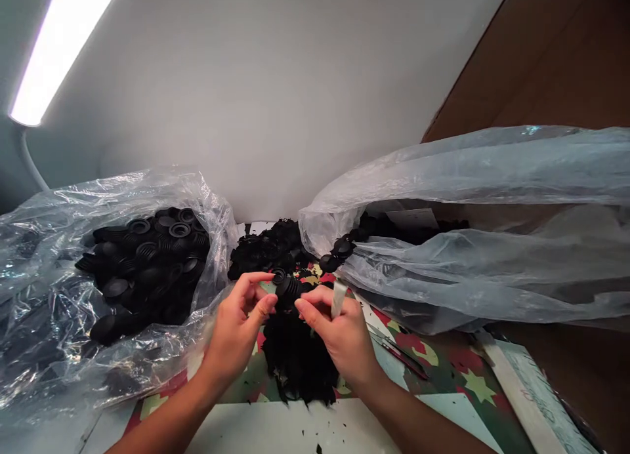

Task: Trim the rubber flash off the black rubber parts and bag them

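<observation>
A black ribbed rubber part [289,290] is held up between both hands above the table. My left hand [241,319] has its thumb and forefinger at the part's left side. On the other side, my right hand [339,329] pinches the part's right edge, and a pale strip [338,298] is wrapped round one of its fingers. Below the hands lies a dark heap of black scraps [300,359]. More black pieces [268,247] are piled just behind the hands.
At the left, a clear plastic bag [211,218] holds many black round parts [147,250]. Another clear bag [443,178] spreads over the right side. Tweezers [401,355] lie right of my right hand. A lamp [63,47] shines at the upper left.
</observation>
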{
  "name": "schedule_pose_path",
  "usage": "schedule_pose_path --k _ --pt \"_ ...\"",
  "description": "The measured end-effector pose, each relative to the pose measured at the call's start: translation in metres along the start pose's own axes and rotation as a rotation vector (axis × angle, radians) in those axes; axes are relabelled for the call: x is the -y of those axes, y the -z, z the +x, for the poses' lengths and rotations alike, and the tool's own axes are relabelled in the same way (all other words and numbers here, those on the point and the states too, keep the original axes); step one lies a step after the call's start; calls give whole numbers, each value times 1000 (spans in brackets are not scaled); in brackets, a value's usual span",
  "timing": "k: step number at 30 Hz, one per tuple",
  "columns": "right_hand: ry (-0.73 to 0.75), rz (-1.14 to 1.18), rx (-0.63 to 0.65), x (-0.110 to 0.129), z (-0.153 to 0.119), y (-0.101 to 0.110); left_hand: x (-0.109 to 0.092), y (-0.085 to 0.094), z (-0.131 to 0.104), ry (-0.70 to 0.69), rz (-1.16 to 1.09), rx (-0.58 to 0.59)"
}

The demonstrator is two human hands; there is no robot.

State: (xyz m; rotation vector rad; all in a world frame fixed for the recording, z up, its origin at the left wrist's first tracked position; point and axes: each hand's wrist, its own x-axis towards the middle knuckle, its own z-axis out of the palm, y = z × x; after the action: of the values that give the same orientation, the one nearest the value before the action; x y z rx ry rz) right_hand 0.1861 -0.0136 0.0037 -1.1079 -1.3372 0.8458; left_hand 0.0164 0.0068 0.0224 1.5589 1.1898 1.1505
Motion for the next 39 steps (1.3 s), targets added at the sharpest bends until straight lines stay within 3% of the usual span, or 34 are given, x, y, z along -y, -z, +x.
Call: schedule_pose_path --k 4,6,10,15,18,22,27,33,36,39 --pt "388 -289 108 -6 -6 -4 0 1 2 46 -79 138" --pt "478 -326 160 -7 -5 -1 3 4 5 23 -54 151" --pt "430 -276 75 -2 9 17 7 11 14 20 -38 201" --pt "365 -334 359 -7 24 27 4 14 17 -52 87 276" --pt "308 -534 481 -10 22 22 1 13 15 -127 185 314" --pt "277 -933 473 0 17 14 -1 12 13 -190 263 274" --pt "379 -1204 467 7 12 10 0 12 9 -276 262 299" --pt "494 -1225 444 -1 11 12 -3 13 12 -296 403 274" --pt "594 -1143 484 -1 12 15 -6 13 13 -232 314 231" --pt "682 -1029 468 0 11 16 -6 16 17 -66 92 230"
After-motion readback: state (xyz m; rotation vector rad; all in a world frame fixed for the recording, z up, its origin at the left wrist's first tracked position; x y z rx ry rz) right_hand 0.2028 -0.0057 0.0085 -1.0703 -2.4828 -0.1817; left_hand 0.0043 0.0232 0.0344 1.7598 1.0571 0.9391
